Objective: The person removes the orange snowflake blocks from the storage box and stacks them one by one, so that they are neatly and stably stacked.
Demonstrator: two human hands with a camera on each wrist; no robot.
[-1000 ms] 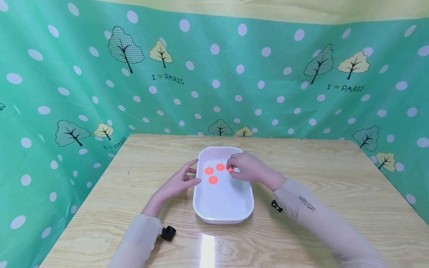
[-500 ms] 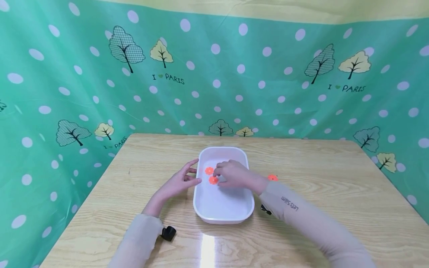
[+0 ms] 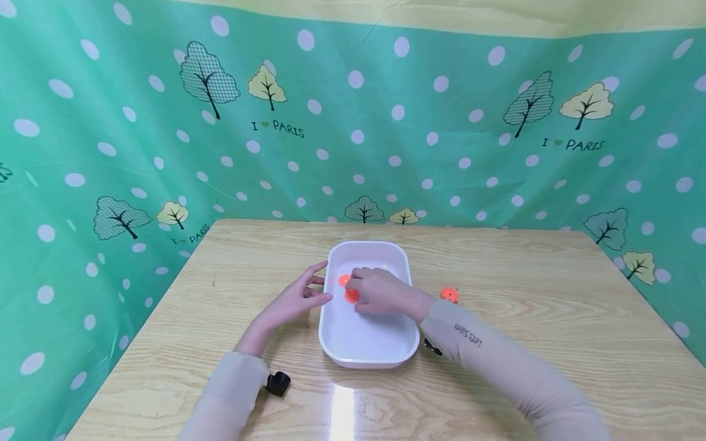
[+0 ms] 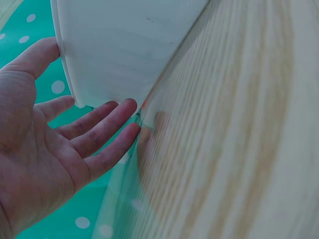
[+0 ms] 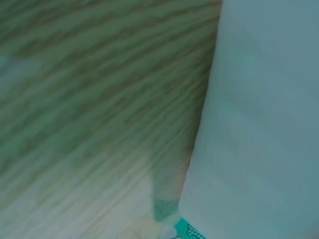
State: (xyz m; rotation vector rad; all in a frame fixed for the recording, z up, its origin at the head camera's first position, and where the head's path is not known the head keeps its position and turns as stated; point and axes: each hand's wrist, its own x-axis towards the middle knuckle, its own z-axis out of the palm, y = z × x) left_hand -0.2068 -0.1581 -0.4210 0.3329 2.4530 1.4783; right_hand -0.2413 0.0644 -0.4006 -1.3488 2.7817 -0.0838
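A white rectangular tray (image 3: pixel 368 343) stands on the table. My left hand (image 3: pixel 295 300) is at its left side; in the left wrist view that hand (image 4: pixel 65 134) touches the tray wall (image 4: pixel 124 45), fingers loosely extended. My right hand (image 3: pixel 380 291) reaches inside the tray with curled fingers, and its fingertips pinch an orange notched disc (image 3: pixel 352 296). A second orange disc (image 3: pixel 344 280) lies just behind it on the tray floor. Whether more discs are under or inside the right hand is hidden. The right wrist view shows only the tray's outer wall (image 5: pixel 259 124) and blurred wood.
Another orange disc (image 3: pixel 449 295) rests on the wooden table (image 3: pixel 524 269) right of the tray, close to the right sleeve. Behind the table hangs a green dotted cloth (image 3: pixel 386 159). Black wrist cameras (image 3: pixel 278 383) sit at the sleeves.
My right hand has moved left and toward me within the tray, from the right-hand disc to the front disc. Two discs once visible there no longer show. The left hand stays put.
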